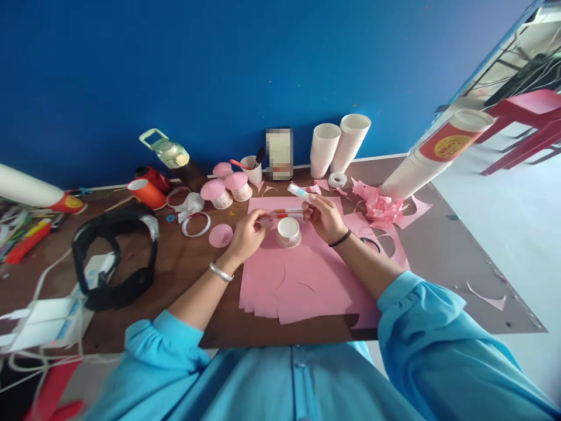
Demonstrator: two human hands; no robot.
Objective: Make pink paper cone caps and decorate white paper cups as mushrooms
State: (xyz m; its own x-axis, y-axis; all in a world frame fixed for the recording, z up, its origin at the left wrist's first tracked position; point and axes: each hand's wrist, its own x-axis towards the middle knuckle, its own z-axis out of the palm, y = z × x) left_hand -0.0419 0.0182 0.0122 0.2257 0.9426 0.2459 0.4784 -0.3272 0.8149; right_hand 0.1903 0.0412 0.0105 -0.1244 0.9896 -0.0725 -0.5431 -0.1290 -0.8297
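In my right hand [324,217] is a small white tube with a blue label, which looks like a glue stick [298,192]; it tilts up to the left. My left hand [250,234] is closed, its fingertips pinched together left of the cup; what they hold, if anything, I cannot make out. Between both hands a small paper cup [288,231] stands upside down on a stack of pink paper [307,280]. Behind it lie orange and white pens [287,213]. A pink paper disc [220,235] rests on the table near my left wrist.
Cups with pink cone tops [213,190] stand at the back left, beside a cup of tools [252,169]. Tall white cup stacks [325,149] line the blue wall. Pink scraps [381,204] lie right; a black headband-like strap [114,257] and power strip [65,327] lie left.
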